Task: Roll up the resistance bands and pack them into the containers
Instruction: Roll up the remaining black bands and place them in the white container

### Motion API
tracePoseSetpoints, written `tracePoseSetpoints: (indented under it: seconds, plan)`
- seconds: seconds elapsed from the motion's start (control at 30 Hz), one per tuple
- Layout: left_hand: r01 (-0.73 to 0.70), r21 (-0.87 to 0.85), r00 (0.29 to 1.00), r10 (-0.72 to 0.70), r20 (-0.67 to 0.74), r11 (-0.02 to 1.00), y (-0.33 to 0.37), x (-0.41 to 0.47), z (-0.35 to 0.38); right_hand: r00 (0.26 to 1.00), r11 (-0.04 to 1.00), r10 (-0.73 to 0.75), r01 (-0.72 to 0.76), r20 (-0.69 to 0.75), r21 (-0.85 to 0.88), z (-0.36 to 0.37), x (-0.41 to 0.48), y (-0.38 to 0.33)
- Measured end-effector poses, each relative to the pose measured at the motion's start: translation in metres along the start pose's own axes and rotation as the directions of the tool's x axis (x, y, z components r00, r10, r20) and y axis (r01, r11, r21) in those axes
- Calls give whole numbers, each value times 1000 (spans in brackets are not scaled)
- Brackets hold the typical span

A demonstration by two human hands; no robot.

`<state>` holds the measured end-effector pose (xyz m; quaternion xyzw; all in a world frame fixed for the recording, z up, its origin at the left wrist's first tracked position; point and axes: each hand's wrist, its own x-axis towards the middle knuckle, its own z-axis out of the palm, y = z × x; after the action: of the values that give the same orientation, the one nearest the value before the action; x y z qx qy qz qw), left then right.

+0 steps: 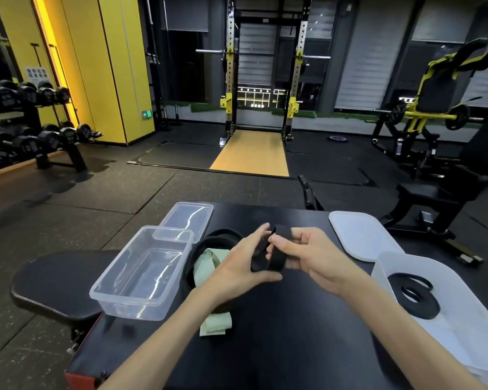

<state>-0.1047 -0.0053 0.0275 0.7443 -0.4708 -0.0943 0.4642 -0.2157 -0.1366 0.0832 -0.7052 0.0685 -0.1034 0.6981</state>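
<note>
Black band [266, 263] part-rolled, pinched in fingers of left hand [237, 266] and right hand [313, 254] above worktop [265, 333]; slack loop lies left, nearest left hand and clear container [130, 308]

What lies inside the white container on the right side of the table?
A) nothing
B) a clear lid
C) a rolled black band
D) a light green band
C: a rolled black band lies coiled on the floor of the white container; the light green band lies on the table, and the left hand and right hand hold another black band.
</note>
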Motion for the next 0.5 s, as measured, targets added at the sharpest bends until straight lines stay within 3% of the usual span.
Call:
tracePoseSetpoints:
  seconds: [0.2,0.27,0.37,0.43,0.5]
  plan:
    - [-80,32,997,80,-17,996,14,34,0,1000,1000,27,-27,9,-4,-19,-1,-24]
    - [-59,48,997,62,-47,997,19,43,2,996,986,-5,-10,-89,-168,-25,0,-30]
    - [-27,1,989,27,-145,1000,27,56,-1,920,852,-251,62,-302,-520,-39,4,-32]
    - [-12,-85,973,-8,-232,996,37,67,-7,884,859,-297,82,-361,-506,-50,5,-28]
    - [-10,-150,964,-30,-264,989,51,74,-14,939,884,-189,34,-289,-466,-56,8,-18]
